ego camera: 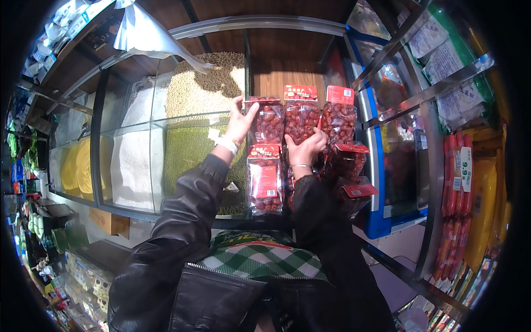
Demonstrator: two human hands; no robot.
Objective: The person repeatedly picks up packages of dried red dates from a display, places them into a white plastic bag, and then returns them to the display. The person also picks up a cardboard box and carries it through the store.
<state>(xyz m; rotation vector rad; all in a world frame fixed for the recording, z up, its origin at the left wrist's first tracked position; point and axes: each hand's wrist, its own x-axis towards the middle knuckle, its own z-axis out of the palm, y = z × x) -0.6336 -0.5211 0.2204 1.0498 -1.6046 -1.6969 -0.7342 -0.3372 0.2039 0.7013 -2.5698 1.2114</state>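
Clear bags of red dates with red header cards lie in rows in a wooden-bottomed bin. My left hand (240, 124) has its thumb and fingers at the top left corner of one date bag (267, 120), by the glass divider. My right hand (306, 147) rests with bent fingers at the lower end of the middle date bag (302, 118); its fingertips are partly hidden. To the right lies another date bag (339, 120). Below my left hand's bag is a bag with a red label (265, 178). Darker date bags (352, 159) lie beside my right sleeve.
Left of the dates, glass dividers separate green beans (186, 153), pale yellow beans (199, 89) and white grain or powder (132, 166). A white plastic bag (145, 33) hangs above. On the right stand a blue-framed freezer (375, 174), metal rails and packed red sausages (450, 203).
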